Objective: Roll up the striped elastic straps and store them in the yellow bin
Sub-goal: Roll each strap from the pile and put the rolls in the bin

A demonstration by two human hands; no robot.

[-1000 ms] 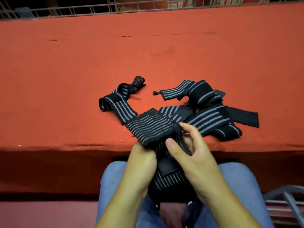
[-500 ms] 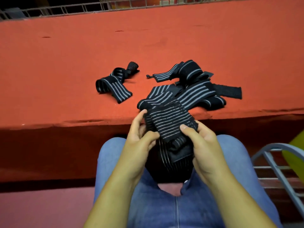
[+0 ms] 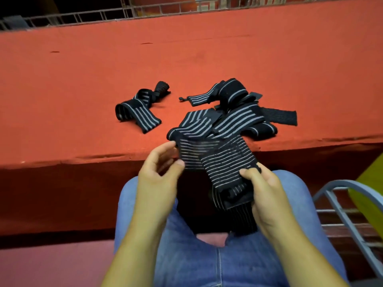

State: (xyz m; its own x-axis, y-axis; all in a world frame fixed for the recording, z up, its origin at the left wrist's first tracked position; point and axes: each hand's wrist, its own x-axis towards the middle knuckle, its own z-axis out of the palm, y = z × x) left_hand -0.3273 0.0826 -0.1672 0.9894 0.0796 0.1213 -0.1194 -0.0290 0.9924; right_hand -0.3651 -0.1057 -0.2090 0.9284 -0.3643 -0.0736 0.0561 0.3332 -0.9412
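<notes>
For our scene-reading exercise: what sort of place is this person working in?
Probably a sorting or packing workstation: a long bench under red cloth, a wire rack behind it, and a yellow bin by a metal frame at the right.

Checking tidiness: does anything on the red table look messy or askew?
The strap pile lies tangled at the table's near edge, the held strap trailing off it into the right hand; a loose strap lies apart.

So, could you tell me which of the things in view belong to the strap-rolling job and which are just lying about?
Job: held strap, gripped by left hand and right hand; strap pile; lone strap; yellow bin, partly in view.
Just there: red table; grey metal rack; wire railing.
</notes>
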